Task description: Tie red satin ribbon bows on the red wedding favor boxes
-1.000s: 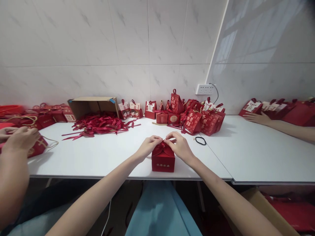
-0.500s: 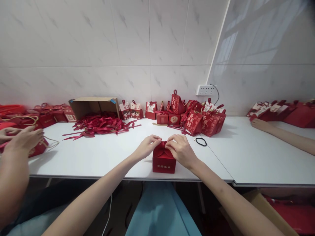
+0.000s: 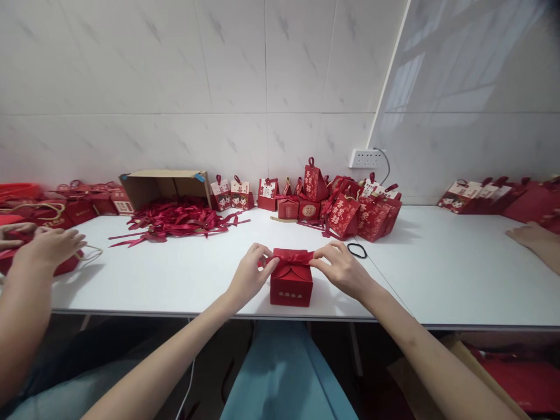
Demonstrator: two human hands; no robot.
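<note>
Ribbon [image 3: 292, 255] taut between both hands' fingers [image 3: 270, 263]

Bare white table [image 3: 184, 280] left of the red box [image 3: 291, 284] up to the ribbon heap [image 3: 175, 217]. Right side open past the black hair tie [image 3: 357, 250]. Rear blocked by red gift bags [image 3: 350, 210] and cardboard box [image 3: 168, 185]. Co-worker's hand [image 3: 50, 249] occupies far left edge.

Gift-packing workshop (red boxes [image 3: 345, 213], ribbons [image 3: 177, 219])
</note>
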